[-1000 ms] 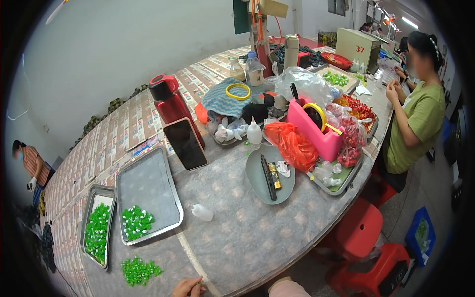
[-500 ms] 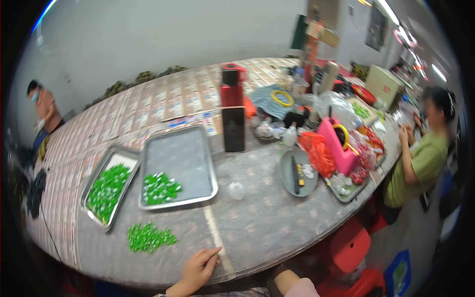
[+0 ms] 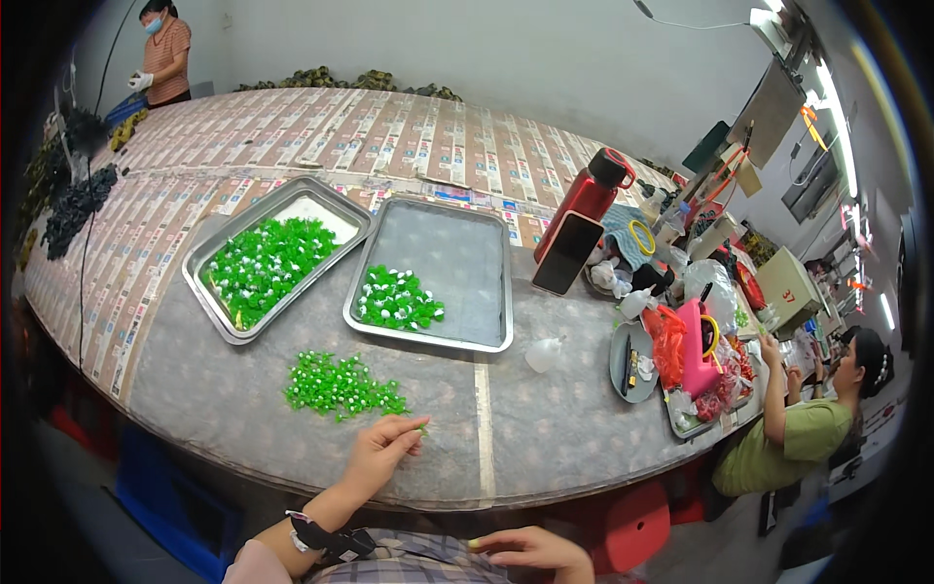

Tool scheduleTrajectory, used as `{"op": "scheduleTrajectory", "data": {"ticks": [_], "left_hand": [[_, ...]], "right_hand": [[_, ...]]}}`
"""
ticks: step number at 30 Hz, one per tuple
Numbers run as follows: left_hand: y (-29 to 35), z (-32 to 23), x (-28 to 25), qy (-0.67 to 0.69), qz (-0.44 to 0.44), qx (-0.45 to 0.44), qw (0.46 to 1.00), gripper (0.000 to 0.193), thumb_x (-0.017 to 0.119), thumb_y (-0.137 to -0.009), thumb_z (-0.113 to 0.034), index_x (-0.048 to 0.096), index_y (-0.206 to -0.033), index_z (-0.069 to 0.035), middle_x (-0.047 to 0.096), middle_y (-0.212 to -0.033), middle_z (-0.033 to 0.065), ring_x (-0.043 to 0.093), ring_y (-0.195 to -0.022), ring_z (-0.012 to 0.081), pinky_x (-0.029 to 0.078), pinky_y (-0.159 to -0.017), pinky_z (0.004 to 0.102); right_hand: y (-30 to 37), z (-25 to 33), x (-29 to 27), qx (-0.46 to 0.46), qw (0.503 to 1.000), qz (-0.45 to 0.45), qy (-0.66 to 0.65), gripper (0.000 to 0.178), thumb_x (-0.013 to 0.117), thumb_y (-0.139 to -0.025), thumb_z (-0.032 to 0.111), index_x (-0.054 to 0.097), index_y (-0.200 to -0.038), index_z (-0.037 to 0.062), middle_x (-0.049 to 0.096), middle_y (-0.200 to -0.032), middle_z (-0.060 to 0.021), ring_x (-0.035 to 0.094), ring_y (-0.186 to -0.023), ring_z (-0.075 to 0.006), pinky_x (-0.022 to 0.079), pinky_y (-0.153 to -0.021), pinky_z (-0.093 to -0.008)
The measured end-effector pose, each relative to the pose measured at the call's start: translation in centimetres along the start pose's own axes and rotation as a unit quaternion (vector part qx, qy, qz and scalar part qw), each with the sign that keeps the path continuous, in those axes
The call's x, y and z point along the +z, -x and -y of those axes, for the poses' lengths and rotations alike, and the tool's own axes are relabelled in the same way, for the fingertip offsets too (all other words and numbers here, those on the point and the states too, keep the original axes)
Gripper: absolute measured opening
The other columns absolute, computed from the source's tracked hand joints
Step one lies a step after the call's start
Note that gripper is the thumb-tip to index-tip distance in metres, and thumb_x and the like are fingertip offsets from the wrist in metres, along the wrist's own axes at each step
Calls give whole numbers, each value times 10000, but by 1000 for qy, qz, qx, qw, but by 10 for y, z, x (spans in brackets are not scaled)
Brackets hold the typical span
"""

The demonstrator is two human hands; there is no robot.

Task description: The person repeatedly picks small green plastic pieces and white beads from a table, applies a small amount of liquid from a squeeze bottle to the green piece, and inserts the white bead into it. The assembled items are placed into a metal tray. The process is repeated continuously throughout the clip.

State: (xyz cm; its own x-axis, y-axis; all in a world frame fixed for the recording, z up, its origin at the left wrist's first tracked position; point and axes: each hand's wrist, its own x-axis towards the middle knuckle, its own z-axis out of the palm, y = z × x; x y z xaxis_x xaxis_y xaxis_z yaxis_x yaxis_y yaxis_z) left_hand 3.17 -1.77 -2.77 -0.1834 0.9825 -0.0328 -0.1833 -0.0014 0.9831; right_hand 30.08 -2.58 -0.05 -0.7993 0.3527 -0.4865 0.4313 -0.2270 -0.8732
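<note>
Printed paper (image 3: 389,131) on the table (image 3: 574,428); left fingers (image 3: 401,424) pinch a green piece (image 3: 424,429); right fingers (image 3: 501,540) unclear.

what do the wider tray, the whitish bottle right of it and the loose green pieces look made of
The wider tray: shiny metal, perhaps steel, from its bright rim. The whitish bottle: probably plastic, by its milky translucence. The loose green pieces: likely glossy plastic, from their vivid colour; too small to be sure.
</note>
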Motion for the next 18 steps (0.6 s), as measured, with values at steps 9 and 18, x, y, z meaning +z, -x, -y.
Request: {"op": "scheduleTrajectory", "data": {"ticks": [9, 18], "left_hand": [[0, -14, -14, 186, -21, -92, 978, 181, 527, -789, -55, 568, -951, 15, 590, -830, 89, 562, -723, 116, 477, -647, 237], [-8, -24, -21, 224, -25, -132, 965, 147, 549, -762, -23, 574, -901, 17, 589, -807, 87, 574, -701, 141, 489, -641, 259]], "right_hand": [[-81, 69, -127, -250, 724, -622, 165, 325, 651, -657, 91, 538, -944, -11, 577, -785, -65, 527, -740, -131, 415, -684, -249], [-127, 48, -174, -216, 830, -503, 104, 337, 620, -723, 130, 487, -1006, 5, 557, -868, -71, 519, -748, -115, 408, -597, -211]]}}
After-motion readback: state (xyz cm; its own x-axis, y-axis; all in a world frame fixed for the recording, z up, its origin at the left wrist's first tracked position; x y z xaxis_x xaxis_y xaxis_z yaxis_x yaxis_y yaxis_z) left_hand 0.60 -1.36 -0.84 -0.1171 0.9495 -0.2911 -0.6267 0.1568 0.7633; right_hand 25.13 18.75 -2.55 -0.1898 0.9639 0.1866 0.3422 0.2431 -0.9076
